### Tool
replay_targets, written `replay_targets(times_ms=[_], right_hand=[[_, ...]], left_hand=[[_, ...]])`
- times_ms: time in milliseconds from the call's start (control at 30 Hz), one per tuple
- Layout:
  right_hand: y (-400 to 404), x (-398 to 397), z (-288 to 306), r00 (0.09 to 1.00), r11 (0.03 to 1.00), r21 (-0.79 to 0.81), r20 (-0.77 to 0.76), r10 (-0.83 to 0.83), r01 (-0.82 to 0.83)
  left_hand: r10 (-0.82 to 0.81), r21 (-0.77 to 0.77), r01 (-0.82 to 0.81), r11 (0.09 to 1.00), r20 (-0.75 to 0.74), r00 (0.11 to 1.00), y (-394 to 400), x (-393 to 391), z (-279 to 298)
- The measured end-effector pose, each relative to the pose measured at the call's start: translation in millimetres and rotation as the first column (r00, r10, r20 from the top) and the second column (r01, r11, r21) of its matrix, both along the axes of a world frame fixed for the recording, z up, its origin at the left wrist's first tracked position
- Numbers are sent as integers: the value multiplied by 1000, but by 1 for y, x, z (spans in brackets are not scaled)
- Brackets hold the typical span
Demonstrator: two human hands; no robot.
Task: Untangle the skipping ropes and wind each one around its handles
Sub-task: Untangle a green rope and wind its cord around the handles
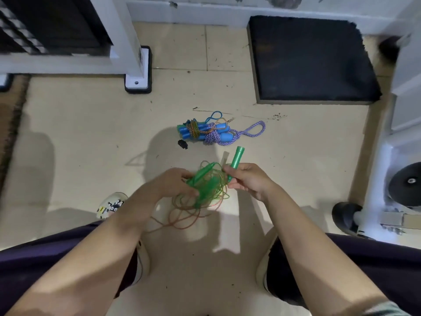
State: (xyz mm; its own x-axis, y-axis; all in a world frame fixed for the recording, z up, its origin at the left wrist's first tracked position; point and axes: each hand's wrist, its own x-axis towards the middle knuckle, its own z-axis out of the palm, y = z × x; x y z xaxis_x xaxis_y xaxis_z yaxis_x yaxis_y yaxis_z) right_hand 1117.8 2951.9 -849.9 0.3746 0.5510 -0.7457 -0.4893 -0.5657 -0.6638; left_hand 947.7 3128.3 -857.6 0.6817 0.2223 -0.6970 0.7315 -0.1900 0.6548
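From the head view, the right hand (247, 180) grips 1 green plastic skipping-rope handle (235, 161) near its lower end, long axis tilting up and away toward the bundle of blue-handled ropes (210, 132) lying on the tiled floor (91, 137). The left hand (175, 182), just left of that handle, curls round the second green handle (200, 175) amid the loose tangle of thin green cord (200, 199) hanging between both hands.
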Motion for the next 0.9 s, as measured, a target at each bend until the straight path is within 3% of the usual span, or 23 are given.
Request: replay_targets(times_ms=[167, 333, 533, 700, 800, 900], right_hand=[[12, -27, 89, 998, 985, 165, 30, 49, -54], [16, -49, 212, 984, 920, 384, 178, 9, -78], [-18, -45, 311, 894, 873, 486, 404, -191, -33], [-56, -15, 340, 805, 866, 491, 475, -356, 93], [-67, -10, 339, 748, 925, 378, 607, -267, 23], [-61, -25, 331, 730, 952, 284, 674, -110, -119]], left_hand=[[25, -51, -15, 999, 195, 981, -14, 1, 106], [115, -127, -63, 990, 455, 883, -36, -12, 200], [74, 23, -100, 995, 508, 858, -31, -36, 292], [-52, 206, -47, 978, 451, 891, -15, -74, 341], [-9, 227, -112, 967, 475, 880, -14, -82, 342], [101, 151, -217, 964, 551, 828, -28, -72, 338]])
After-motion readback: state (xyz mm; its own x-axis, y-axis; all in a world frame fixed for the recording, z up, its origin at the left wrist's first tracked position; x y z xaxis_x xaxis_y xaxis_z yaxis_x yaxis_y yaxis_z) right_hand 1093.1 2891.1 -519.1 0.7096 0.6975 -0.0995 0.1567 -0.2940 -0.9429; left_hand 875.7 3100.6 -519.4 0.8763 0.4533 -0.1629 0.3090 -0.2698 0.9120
